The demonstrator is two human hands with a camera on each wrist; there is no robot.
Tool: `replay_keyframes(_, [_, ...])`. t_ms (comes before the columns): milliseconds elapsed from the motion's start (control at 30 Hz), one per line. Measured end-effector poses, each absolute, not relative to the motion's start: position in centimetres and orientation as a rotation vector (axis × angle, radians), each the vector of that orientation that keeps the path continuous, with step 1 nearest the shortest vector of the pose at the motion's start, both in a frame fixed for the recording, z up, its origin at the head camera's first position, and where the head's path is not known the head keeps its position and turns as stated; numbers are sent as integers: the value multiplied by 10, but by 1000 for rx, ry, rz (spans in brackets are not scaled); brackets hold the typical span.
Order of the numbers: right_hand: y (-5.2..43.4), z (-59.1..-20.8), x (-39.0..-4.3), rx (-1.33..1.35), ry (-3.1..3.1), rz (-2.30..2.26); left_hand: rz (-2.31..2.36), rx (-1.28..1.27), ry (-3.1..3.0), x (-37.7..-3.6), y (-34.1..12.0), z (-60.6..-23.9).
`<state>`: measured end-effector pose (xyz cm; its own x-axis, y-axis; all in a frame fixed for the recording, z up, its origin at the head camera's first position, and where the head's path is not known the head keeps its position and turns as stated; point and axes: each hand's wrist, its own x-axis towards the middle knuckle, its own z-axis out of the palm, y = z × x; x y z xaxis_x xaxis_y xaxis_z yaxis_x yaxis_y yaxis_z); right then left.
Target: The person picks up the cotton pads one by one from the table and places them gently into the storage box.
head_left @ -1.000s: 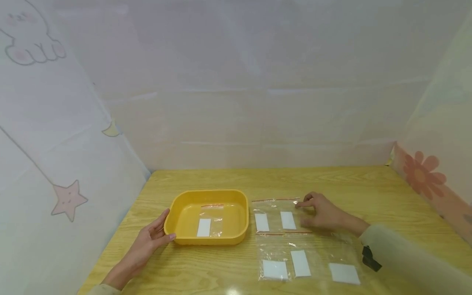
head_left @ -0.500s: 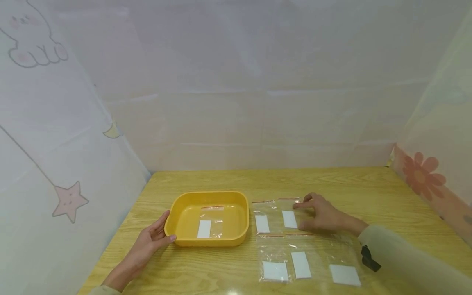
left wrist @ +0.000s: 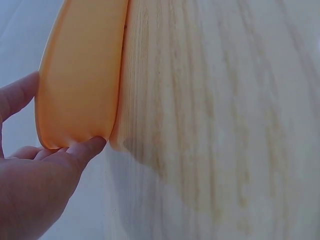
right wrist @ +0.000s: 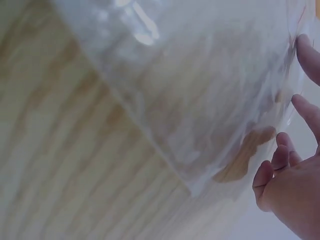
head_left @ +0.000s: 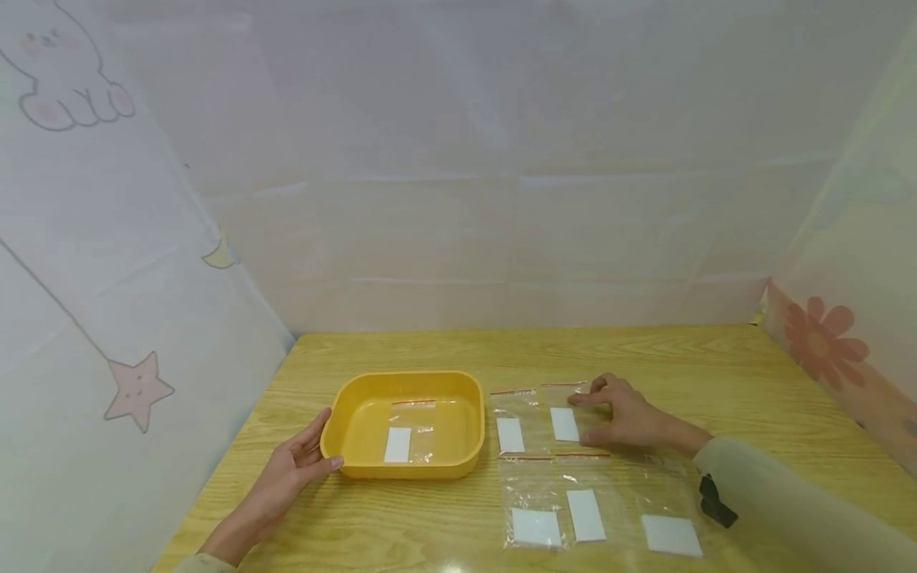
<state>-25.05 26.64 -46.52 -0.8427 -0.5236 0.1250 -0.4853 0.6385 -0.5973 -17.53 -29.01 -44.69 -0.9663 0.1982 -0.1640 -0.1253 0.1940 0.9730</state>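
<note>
Your left hand [head_left: 288, 468] is gripping the yellow tray [head_left: 404, 471] beside it, probably to keep it steady, while your right hand [head_left: 630, 417], thumb and fingertips apart, is touching a clear bag [head_left: 561, 399] lying between your hands, apparently to control its thin edge.

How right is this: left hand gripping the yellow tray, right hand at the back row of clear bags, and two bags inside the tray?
One thing is off: the head view shows a single clear bag inside the yellow tray, not two. The rest stands: the left hand grips the tray, and the right hand is at the back row of clear bags.
</note>
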Motion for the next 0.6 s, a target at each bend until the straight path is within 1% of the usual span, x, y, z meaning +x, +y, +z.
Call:
replay_keyframes(200, [263,-468,-249,-809,2864,-920,1847,91,2217,-175,-290,-446])
replay_keyframes(433, [251,-458,-234,-699,2975,-775,1848,100,2211,-175,-290,-445])
replay_keyframes(600, [241,-454,-226,-607,2967,-830,1835,75,2226,-174,-289,-444])
